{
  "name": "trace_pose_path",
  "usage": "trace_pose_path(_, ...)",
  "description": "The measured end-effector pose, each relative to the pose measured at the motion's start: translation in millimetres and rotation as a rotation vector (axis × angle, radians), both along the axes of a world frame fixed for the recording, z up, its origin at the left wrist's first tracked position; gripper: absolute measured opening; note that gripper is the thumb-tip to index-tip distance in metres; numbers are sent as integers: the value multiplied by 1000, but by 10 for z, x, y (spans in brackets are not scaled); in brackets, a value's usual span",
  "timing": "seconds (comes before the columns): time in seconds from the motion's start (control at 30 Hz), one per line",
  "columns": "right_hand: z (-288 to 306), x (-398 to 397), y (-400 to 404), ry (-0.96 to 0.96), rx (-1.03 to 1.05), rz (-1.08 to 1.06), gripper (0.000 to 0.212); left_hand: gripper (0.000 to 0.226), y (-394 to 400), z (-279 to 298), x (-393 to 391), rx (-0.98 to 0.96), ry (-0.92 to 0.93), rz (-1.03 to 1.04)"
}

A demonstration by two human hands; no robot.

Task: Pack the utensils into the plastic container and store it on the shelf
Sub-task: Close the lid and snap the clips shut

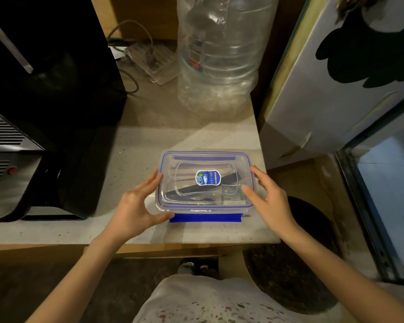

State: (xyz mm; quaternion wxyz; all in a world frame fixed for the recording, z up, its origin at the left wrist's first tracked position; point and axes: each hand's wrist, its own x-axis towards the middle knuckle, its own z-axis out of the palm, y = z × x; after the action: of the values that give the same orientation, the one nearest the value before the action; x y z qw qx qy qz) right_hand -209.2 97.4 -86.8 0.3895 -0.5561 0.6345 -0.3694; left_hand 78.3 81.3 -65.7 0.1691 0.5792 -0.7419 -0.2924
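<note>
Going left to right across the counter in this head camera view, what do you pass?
Black appliance → left hand → plastic container with the utensils inside → right hand → white panel leaning at the counter's right edge.

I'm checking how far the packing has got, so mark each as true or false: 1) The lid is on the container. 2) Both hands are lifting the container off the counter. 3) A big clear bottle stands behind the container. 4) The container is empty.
1) True: the lid sits on the plastic container.
2) False: it rests on the counter; the left hand and right hand are open at its sides.
3) True: the clear bottle stands behind it.
4) False: dark utensils show through the lid.
</note>
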Motion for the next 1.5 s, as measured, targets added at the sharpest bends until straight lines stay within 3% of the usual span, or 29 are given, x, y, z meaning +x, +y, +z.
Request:
trace_pose_path(0.17,43,-8,-36,160,-16,46,54,92,6,8,-15,-21,-125,-24)
trace_pose_path(0.23,71,-4,-55,388,-33,54,52,87,4,57,-75,-109,-207,-61)
trace_pose_path(0.3,145,59,-58,581,-198,107,45,76,-14,89,-153,-261,-245,-174)
trace_pose_path(0.4,185,211,-6,708,-454,361,42,64,-20,46,-315,-385,-280,-349)
trace_pose_path(0.47,113,286,40,763,-506,527,43,63,10,-39,-402,-389,-305,-416)
trace_pose_path(0.77,-128,379,82,1037,-555,569,83,71,0,-296,-433,-560,-491,-451)
trace_pose_path(0.83,-146,400,89,1023,-556,538,80,72,3,-327,-440,-577,-474,-440)
trace_pose_path(1.07,-111,291,84,687,-464,585,68,74,-3,-326,-344,-528,-379,-508)
trace_pose_path(1.23,-67,259,63,625,-447,587,54,55,-12,-274,-347,-549,-360,-491)
trace_pose_path(1.5,-79,250,47,537,-398,570,53,58,-22,-260,-348,-474,-331,-495)
